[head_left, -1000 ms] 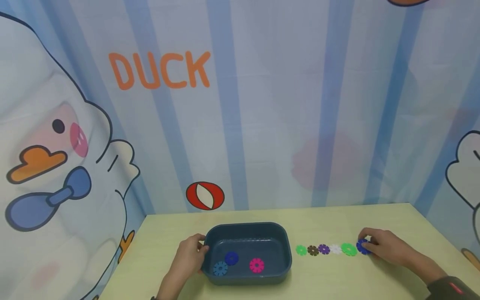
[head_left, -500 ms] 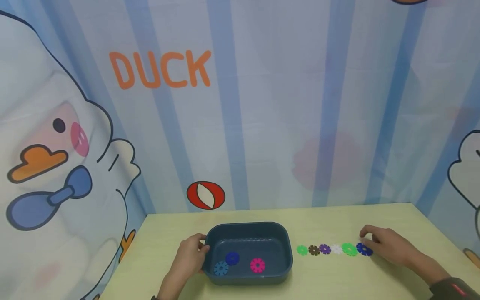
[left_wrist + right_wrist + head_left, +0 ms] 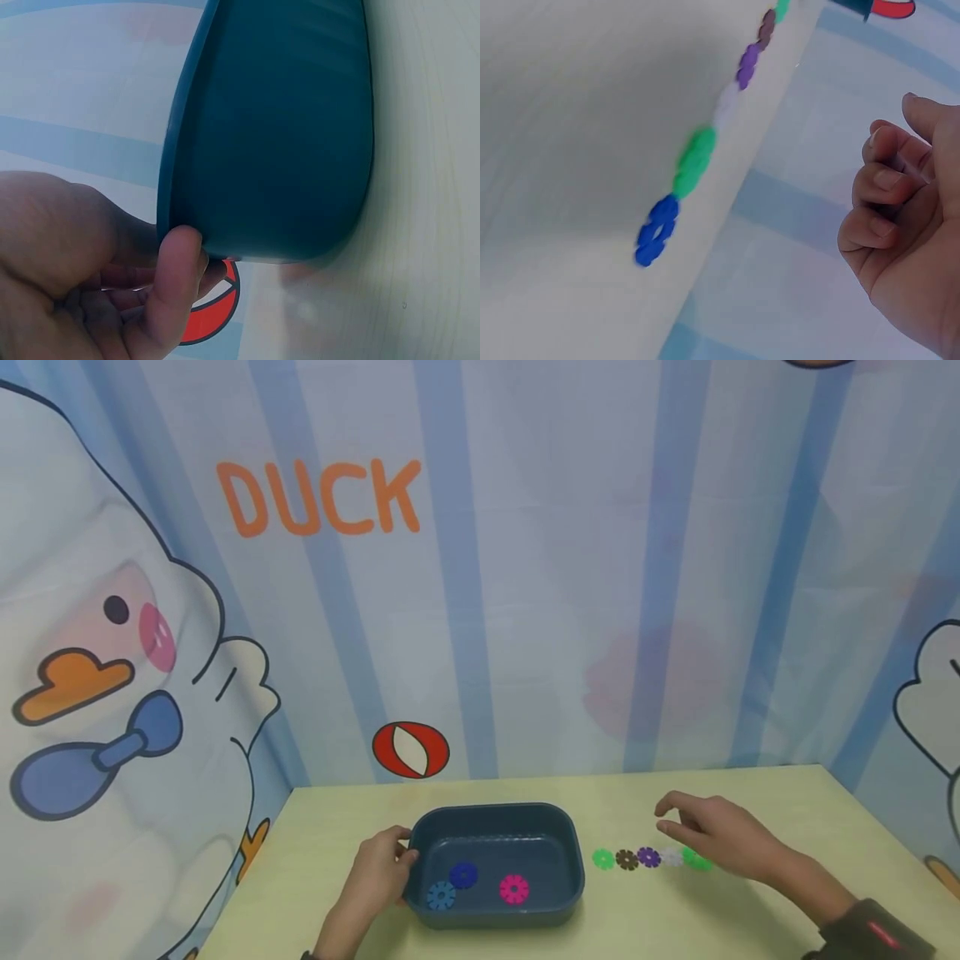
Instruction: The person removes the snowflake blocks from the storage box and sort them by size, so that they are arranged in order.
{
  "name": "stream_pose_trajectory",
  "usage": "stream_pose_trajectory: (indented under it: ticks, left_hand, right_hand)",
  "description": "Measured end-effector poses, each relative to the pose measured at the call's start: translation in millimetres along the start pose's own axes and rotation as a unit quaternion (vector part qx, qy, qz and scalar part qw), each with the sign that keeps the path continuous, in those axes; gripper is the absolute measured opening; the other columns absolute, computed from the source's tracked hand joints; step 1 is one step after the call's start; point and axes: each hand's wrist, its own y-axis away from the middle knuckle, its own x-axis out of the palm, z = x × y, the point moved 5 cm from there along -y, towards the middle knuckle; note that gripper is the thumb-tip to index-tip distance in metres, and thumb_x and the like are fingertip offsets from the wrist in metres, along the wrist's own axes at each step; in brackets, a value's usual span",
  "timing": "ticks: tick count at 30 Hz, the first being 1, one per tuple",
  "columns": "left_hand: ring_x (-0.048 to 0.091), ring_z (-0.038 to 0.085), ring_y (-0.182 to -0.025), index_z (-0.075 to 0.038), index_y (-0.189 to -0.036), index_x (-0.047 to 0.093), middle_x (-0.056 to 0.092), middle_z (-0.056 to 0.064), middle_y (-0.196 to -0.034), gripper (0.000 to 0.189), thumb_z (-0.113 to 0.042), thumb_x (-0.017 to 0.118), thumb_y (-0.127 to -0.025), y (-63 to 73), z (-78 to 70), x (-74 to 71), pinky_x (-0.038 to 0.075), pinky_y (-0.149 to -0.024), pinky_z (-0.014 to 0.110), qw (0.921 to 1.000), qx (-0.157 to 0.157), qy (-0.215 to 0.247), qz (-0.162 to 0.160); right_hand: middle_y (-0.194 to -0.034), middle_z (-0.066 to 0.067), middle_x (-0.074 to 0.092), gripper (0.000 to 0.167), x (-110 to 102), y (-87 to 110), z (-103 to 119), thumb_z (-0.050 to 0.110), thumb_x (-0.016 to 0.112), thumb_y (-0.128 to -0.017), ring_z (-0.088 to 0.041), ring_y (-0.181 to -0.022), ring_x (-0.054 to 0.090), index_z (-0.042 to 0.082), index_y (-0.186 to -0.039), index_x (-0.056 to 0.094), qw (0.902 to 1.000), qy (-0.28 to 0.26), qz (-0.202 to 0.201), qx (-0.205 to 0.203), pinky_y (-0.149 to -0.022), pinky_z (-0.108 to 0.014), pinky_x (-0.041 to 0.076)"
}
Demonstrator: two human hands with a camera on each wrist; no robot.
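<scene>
My left hand grips the left rim of a dark blue-grey plastic bin, thumb and fingers on either side of its edge in the left wrist view. Inside lie a pink disc, a dark blue disc and a lighter blue disc, all notched. My right hand, fingers loosely bent and holding nothing, hovers over the right end of a row of notched discs. The row runs light green, brown, purple, white, green, then blue, which the hand hides in the head view.
A pale yellow table carries the bin and the row of discs, the row starting just right of the bin. Behind it hangs a striped curtain printed with a duck figure, a red ball and the word DUCK.
My right hand has let go of the blue disc at the row's right end, lifted, and moved left toward the bin. The left hand and bin stay put.
</scene>
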Motion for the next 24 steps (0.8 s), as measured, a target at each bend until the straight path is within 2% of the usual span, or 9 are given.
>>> stream_pose_trajectory:
  ticks: [7, 12, 17, 24]
  left_hand:
    - [0.069, 0.019, -0.067, 0.009, -0.134, 0.062, 0.070, 0.020, -0.102, 0.034, 0.001, 0.065, -0.101, 0.4, -0.2, -0.7, 0.062, -0.044, 0.029, 1.0000, 0.006, 0.000, -0.003]
    - [0.070, 0.019, -0.067, 0.009, -0.133, 0.062, 0.070, 0.019, -0.101, 0.033, 0.001, 0.065, -0.101, 0.7, 0.1, 0.4, 0.062, -0.043, 0.029, 0.9999, 0.015, 0.001, -0.003]
    - [0.069, 0.019, -0.067, 0.009, -0.133, 0.062, 0.070, 0.019, -0.101, 0.033, 0.001, 0.065, -0.101, -1.6, 2.3, 1.3, 0.062, -0.044, 0.029, 1.0000, 0.006, 0.002, -0.002]
    - [0.070, 0.019, -0.067, 0.009, -0.133, 0.062, 0.070, 0.020, -0.102, 0.034, 0.001, 0.066, -0.101, -1.5, 1.3, 0.8, 0.062, -0.044, 0.028, 1.0000, 0.008, -0.002, -0.004]
  right_hand:
    - [-0.065, 0.015, 0.047, 0.022, 3.9, -16.2, 29.2, 0.036, 0.061, -0.109, 0.000, -0.052, 0.038, 0.022, -0.123, 0.068, 0.9996, 0.013, 0.006, -0.024, -0.046, -0.020, 0.035]
    - [-0.066, 0.016, 0.048, 0.021, 8.0, -25.2, 40.4, 0.036, 0.062, -0.108, 0.000, -0.053, 0.039, 0.022, -0.122, 0.068, 0.9992, 0.015, 0.008, -0.036, -0.047, -0.020, 0.035]
    - [-0.067, 0.015, 0.049, 0.024, 13.5, -34.2, 48.7, 0.040, 0.061, -0.108, -0.001, -0.054, 0.040, 0.022, -0.123, 0.068, 0.9991, 0.013, 0.020, -0.036, -0.047, -0.020, 0.036]
    - [-0.067, 0.015, 0.049, 0.025, 21.5, -46.5, 63.7, 0.041, 0.063, -0.107, -0.001, -0.053, 0.040, 0.022, -0.122, 0.068, 0.9984, 0.015, 0.032, -0.043, -0.047, -0.020, 0.037]
